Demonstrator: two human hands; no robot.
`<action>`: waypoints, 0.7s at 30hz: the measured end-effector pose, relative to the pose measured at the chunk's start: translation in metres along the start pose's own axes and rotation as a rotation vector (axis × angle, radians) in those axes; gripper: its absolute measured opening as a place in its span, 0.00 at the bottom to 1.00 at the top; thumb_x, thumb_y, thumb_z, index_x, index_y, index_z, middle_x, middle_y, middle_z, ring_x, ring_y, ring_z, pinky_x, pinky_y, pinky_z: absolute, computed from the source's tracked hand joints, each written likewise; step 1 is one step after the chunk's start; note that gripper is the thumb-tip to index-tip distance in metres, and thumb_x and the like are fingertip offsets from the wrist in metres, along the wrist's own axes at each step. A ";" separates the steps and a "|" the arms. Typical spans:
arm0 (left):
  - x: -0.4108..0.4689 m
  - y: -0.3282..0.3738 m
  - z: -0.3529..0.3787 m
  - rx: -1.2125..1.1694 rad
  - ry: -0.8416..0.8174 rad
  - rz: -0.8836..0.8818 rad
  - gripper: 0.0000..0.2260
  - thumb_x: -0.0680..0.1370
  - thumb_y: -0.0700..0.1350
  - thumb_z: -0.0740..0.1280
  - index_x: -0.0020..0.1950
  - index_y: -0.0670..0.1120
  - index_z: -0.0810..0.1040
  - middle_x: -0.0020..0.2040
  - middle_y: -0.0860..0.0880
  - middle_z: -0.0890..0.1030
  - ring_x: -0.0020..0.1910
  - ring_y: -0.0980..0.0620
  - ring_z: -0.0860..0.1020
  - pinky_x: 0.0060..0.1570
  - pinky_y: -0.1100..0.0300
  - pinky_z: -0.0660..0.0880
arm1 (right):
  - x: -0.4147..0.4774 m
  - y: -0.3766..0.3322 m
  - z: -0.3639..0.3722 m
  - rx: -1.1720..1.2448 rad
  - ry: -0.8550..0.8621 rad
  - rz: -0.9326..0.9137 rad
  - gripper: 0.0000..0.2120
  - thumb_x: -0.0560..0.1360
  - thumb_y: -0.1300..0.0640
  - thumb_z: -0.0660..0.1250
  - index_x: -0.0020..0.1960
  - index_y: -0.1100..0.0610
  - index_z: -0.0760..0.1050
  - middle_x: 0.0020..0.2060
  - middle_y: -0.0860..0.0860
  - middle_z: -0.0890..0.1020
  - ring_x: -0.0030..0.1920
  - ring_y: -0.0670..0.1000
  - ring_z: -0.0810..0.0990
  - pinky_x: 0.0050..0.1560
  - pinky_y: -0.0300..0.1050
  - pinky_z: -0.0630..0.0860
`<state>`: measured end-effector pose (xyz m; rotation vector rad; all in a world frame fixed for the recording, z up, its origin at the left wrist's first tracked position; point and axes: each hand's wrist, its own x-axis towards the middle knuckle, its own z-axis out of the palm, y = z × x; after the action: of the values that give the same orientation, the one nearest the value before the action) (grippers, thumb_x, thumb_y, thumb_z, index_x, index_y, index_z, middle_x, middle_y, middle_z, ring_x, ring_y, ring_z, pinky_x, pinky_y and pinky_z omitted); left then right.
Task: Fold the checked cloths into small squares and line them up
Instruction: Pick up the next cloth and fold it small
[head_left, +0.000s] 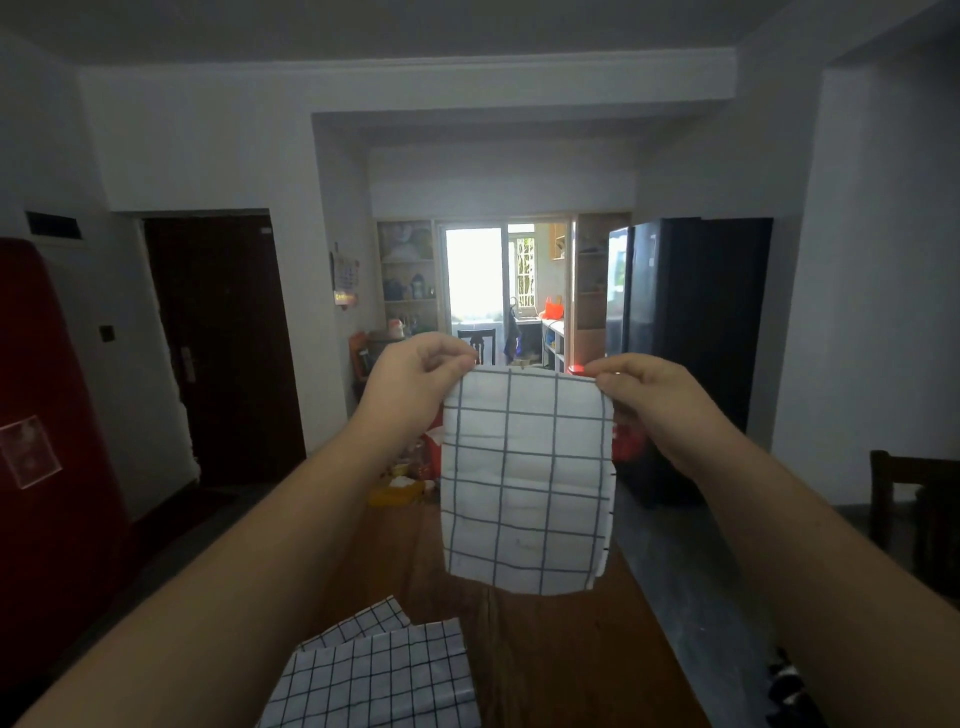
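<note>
Both hands, left hand (415, 371) and right hand (641, 387), pinch the checked cloth (527, 480) at its top corners, mid-frame; keep edges level, then halve squarely.

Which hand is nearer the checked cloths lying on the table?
Left. The left hand pinches a top corner of the held cloth, up above the table cloths, which lie on its side; the right hand pinches the other corner, farther across.
</note>
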<state>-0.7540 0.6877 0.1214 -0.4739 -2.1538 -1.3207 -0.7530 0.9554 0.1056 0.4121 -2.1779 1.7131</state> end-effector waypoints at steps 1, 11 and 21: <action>0.001 0.000 -0.001 -0.001 -0.003 -0.007 0.05 0.81 0.46 0.70 0.54 0.53 0.84 0.49 0.57 0.84 0.50 0.60 0.81 0.55 0.58 0.78 | 0.001 -0.002 -0.001 -0.077 -0.010 -0.013 0.09 0.81 0.58 0.66 0.58 0.53 0.83 0.51 0.53 0.85 0.50 0.53 0.84 0.46 0.40 0.81; -0.001 0.012 0.005 0.143 -0.266 0.103 0.09 0.79 0.44 0.71 0.48 0.60 0.82 0.48 0.59 0.84 0.50 0.62 0.82 0.60 0.51 0.80 | 0.004 -0.029 0.032 -0.655 -0.257 -0.340 0.10 0.79 0.45 0.65 0.54 0.49 0.81 0.46 0.45 0.82 0.47 0.43 0.79 0.51 0.44 0.77; -0.002 0.011 0.006 -0.023 -0.288 0.067 0.07 0.80 0.47 0.70 0.57 0.54 0.79 0.47 0.51 0.87 0.49 0.49 0.85 0.56 0.45 0.81 | 0.006 -0.027 0.046 -0.708 -0.321 -0.410 0.15 0.82 0.47 0.63 0.38 0.51 0.71 0.34 0.51 0.76 0.36 0.50 0.74 0.40 0.48 0.72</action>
<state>-0.7478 0.6979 0.1257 -0.7804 -2.3317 -1.3066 -0.7502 0.9037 0.1219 0.8901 -2.5045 0.6327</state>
